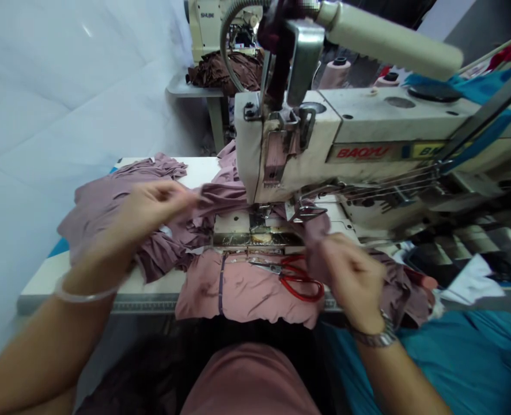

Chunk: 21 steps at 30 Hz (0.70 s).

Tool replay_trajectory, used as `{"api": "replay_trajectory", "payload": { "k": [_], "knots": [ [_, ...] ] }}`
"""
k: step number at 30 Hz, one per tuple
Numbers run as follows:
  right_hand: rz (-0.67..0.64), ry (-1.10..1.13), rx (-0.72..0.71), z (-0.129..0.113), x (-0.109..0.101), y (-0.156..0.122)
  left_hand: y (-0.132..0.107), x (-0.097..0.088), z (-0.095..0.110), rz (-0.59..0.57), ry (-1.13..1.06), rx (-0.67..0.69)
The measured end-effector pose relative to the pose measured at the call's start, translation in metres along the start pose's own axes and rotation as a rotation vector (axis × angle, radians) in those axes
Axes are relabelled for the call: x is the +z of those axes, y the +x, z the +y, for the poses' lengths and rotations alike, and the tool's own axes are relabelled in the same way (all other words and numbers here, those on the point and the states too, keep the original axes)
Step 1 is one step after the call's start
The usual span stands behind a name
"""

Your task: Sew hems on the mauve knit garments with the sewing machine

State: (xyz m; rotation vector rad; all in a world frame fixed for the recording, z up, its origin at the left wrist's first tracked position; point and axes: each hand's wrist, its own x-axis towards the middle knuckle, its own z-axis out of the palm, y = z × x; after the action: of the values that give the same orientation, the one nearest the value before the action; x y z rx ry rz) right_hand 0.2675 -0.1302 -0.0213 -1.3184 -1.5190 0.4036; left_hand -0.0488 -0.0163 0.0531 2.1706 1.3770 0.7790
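Mauve fabric (226, 197) stretches across the bed of a sewing machine (290, 144), passing by its presser foot (259, 216). My left hand (162, 202), slightly blurred, pinches the fabric on the left of the needle area. On the other side, my right hand (352, 274) is closed on a mauve part that runs down from the machine; whether both parts are one piece is hidden behind the machine head. Red-handled scissors (301, 279) lie just below the needle plate, on a pink cloth pad (255, 288) at the table's front edge.
A heap of mauve fabric (108, 199) lies on the table's left side by a white wall (65, 86). Teal cloth (466, 357) hangs at the lower right. Behind stands another sewing machine (207, 29) with brown fabric (229, 69). Thread cones (335, 74) stand at the back.
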Motion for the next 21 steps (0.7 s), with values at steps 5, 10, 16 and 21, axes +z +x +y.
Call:
{"api": "replay_trajectory", "payload": {
  "k": [5,10,16,21],
  "knots": [
    [-0.44,-0.724,-0.652,0.006,0.024,0.008,-0.01,0.079,0.013,-0.257,0.326,0.75],
    [-0.423,-1.039,-0.788,0.021,0.002,0.02,-0.022,0.092,0.004,-0.051,0.628,0.918],
    [-0.398,-0.913,-0.812,0.013,0.011,0.012,-0.04,0.095,0.029,-0.023,0.74,0.794],
    [-0.302,-0.824,-0.69,0.01,0.025,0.005,-0.047,0.104,0.035,-0.071,0.758,0.673]
  ]
}}
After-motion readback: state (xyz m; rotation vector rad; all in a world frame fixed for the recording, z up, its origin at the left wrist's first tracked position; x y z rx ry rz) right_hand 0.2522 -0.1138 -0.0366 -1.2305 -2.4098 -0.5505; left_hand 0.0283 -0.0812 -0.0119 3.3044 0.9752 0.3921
